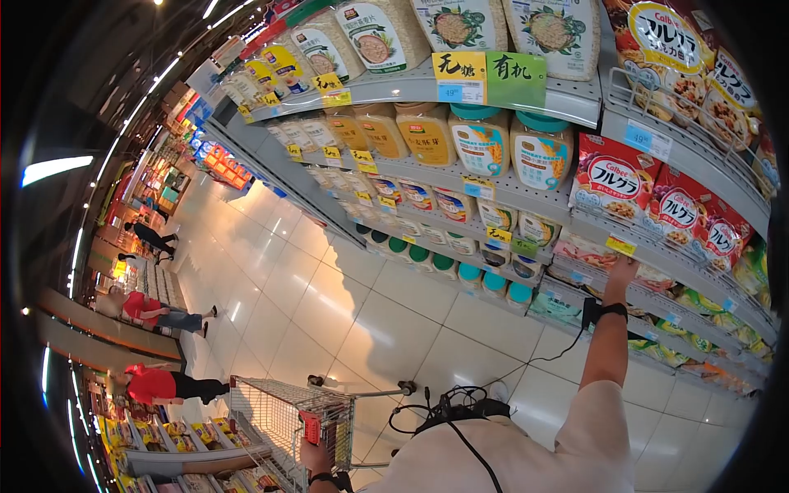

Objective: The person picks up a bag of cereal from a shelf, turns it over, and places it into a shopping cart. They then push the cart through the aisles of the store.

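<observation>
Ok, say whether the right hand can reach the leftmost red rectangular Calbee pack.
Probably yes: the right hand is just below that red pack, whose front looks uncovered; only the grey metal shelf edge stands between.

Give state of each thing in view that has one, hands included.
Left hand: at shopping cart's red handle, grip partly hidden
Right hand: at lower shelf, fingers partly hidden
Shopping cart: upright on floor
Teal-lidded oat jars: upright, lids on
Red cereal bags: upright, look sealed
Ceiling lights: lit
</observation>
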Demonstrator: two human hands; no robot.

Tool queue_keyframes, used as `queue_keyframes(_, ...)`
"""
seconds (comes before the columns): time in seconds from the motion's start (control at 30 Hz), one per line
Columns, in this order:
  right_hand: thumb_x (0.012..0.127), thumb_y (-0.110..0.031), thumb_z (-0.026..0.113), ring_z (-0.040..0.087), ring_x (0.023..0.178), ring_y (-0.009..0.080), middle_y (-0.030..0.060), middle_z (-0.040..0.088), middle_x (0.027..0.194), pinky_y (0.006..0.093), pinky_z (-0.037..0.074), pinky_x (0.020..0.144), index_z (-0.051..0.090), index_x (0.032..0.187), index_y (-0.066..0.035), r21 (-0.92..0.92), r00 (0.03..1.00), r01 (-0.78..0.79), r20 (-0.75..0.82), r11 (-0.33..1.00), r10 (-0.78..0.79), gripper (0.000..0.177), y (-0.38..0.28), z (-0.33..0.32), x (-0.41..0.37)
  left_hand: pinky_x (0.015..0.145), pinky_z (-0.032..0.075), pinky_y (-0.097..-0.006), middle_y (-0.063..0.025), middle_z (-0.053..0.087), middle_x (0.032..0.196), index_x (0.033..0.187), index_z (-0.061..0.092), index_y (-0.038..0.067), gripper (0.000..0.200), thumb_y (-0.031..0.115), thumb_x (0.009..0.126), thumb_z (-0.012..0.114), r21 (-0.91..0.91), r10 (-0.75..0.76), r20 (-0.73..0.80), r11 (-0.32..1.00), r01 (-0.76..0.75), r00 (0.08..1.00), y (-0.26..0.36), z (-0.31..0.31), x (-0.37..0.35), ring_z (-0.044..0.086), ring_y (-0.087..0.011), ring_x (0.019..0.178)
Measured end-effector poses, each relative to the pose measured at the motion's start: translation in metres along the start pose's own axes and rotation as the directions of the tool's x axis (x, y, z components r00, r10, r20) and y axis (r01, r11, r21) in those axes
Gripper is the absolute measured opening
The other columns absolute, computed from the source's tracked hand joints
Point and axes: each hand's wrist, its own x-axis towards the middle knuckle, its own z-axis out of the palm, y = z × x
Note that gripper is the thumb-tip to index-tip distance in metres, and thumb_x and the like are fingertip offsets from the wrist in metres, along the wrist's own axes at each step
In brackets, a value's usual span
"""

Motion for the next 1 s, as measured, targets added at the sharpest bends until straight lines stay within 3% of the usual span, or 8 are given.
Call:
queue_keyframes(0.13,0.093,-0.012,0.063,0.052,0.082,0.0125,0.0048,0.053,0.09,0.0309,0.046,0.072,0.056,0.114,0.001,-0.015,0.981,0.189,-0.033,0.982,-0.189,0.026,0.003,-0.001,-0.004,0.066,0.051,-0.0523,-0.0195,0.067,0.076,0.088,0.061,0.006,0.029,0.026,0.073,0.074,0.003,-0.043,0.015,0.999,0.043,0.999,-0.003,0.004,-0.006,0.065,-0.0427,0.072)
queue_keyframes(0.27,0.093,-0.015,0.065,0.05,0.079,0.0122,0.0042,0.053,0.088,0.0301,0.044,0.07,0.058,0.112,0.001,-0.06,0.981,0.192,-0.028,0.98,-0.194,0.026,0.006,-0.006,-0.002,0.066,0.052,-0.0512,-0.0191,0.067,0.076,0.087,0.061,0.006,0.029,0.026,0.072,0.075,0.002,-0.029,-0.014,1.0,0.029,0.999,-0.006,0.008,-0.015,0.066,-0.0422,0.073)
queue_keyframes(0.47,0.094,-0.018,0.064,0.045,0.065,0.0114,0.0022,0.053,0.082,0.0281,0.04,0.059,0.058,0.107,-0.001,-0.025,0.991,0.127,-0.043,0.992,-0.128,0.022,0.007,-0.02,0.006,0.066,0.052,-0.0504,-0.0196,0.067,0.077,0.088,0.062,0.005,0.029,0.023,0.071,0.076,0.004,-0.008,-0.02,1.0,0.008,1.0,-0.005,0.007,-0.029,0.066,-0.0419,0.075)
queue_keyframes(0.53,0.095,-0.02,0.062,0.05,0.066,0.0072,0.0013,0.059,0.083,0.0242,0.041,0.053,0.057,0.108,-0.006,0.095,0.993,-0.114,0.052,0.989,0.109,0.019,-0.006,-0.016,0.003,0.064,0.052,-0.0502,-0.0198,0.067,0.077,0.089,0.062,0.004,0.028,0.022,0.072,0.075,-0.039,0.023,-0.044,0.999,-0.025,0.999,-0.002,0.002,-0.036,0.066,-0.0421,0.074)
queue_keyframes(0.6,0.097,-0.021,0.06,0.05,0.063,0.0077,0.0027,0.059,0.082,0.0241,0.041,0.052,0.056,0.109,-0.006,0.065,0.991,-0.125,0.056,0.99,0.122,0.02,-0.005,-0.019,0.01,0.063,0.052,-0.0503,-0.0199,0.067,0.077,0.089,0.062,0.003,0.028,0.022,0.073,0.075,-0.035,0.035,-0.048,0.999,-0.037,0.998,0.002,-0.001,-0.042,0.066,-0.0422,0.073)
queue_keyframes(0.67,0.097,-0.018,0.059,0.047,0.055,0.0067,0.0004,0.053,0.069,0.0249,0.037,0.047,0.054,0.102,-0.004,0.064,0.995,-0.054,0.082,0.996,0.049,0.016,-0.007,-0.018,0.008,0.063,0.052,-0.0505,-0.0201,0.067,0.077,0.09,0.062,0.003,0.027,0.021,0.074,0.074,-0.034,0.037,-0.06,0.999,-0.039,0.997,0.007,-0.007,-0.049,0.066,-0.0423,0.072)
queue_keyframes(0.9,0.099,-0.018,0.057,0.044,0.052,0.007,-0.0009,0.05,0.064,0.0256,0.035,0.045,0.051,0.093,-0.004,0.117,0.988,0.005,0.156,0.993,-0.023,0.016,-0.004,-0.027,-0.011,0.063,0.051,-0.0514,-0.0204,0.067,0.075,0.09,0.062,0.004,0.026,0.023,0.075,0.073,-0.01,0.013,-0.027,1.0,-0.014,1.0,0.007,-0.011,-0.064,0.066,-0.0421,0.071)
queue_keyframes(1.0,0.098,-0.019,0.059,0.042,0.053,0.0101,0.0008,0.047,0.063,0.03,0.037,0.05,0.049,0.087,-0.005,-0.116,0.961,0.158,0.246,0.981,-0.126,0.021,0.002,-0.04,-0.007,0.064,0.051,-0.052,-0.0205,0.067,0.077,0.09,0.061,0.005,0.026,0.023,0.076,0.073,0.003,-0.009,-0.018,1.0,0.009,1.0,0.009,-0.012,-0.068,0.066,-0.0422,0.073)
